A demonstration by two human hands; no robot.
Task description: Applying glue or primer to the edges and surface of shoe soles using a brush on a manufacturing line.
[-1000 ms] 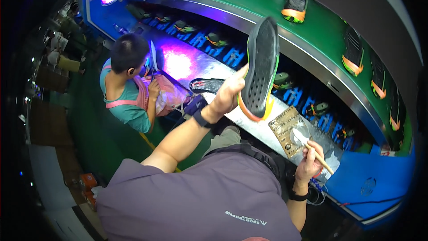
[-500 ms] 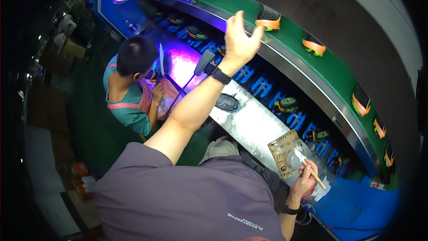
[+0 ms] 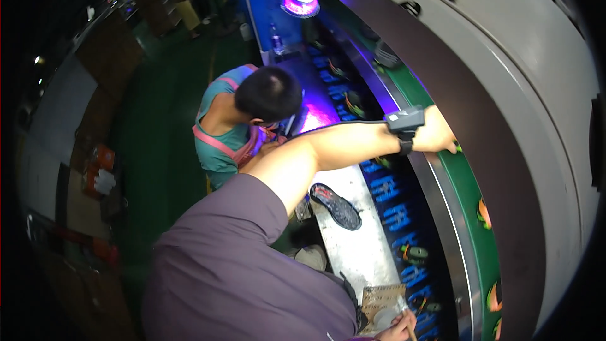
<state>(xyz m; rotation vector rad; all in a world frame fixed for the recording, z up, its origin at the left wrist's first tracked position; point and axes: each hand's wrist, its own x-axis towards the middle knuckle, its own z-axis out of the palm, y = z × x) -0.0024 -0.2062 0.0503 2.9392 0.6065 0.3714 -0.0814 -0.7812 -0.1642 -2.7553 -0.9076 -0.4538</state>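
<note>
Head view: left hand [image 3: 434, 129], arm stretched out over the green belt [image 3: 470, 196]; fingers bent downward and mostly hidden, whether pinching or loose cannot be told. Bright-green item [image 3: 459, 147], directly at the left fingertips, apparently touching; long axis not readable, the greater part hidden; left hand by far the nearer. Right hand [image 3: 396, 328], at the lower edge, fingers closed round a pale-handled brush [image 3: 402, 304], its head pointing away from the person. Brown sheet [image 3: 383, 293] and pale round dish [image 3: 383, 317], just left of the right fingers. Dark sole [image 3: 336, 206], red-marked at one end, flat on the metal bench [image 3: 372, 259], well apart from both hands, long axis slanting roughly along the bench. Orange-and-green shoe part [image 3: 483, 213], on the belt, nearer the person than the left fingers. Standing between the left fingers and the bench: metal rail [image 3: 445, 215] and dark blue-toothed track [image 3: 394, 205]. Co-worker [image 3: 218, 132], left of the outstretched arm, clear of the left fingers.
</note>
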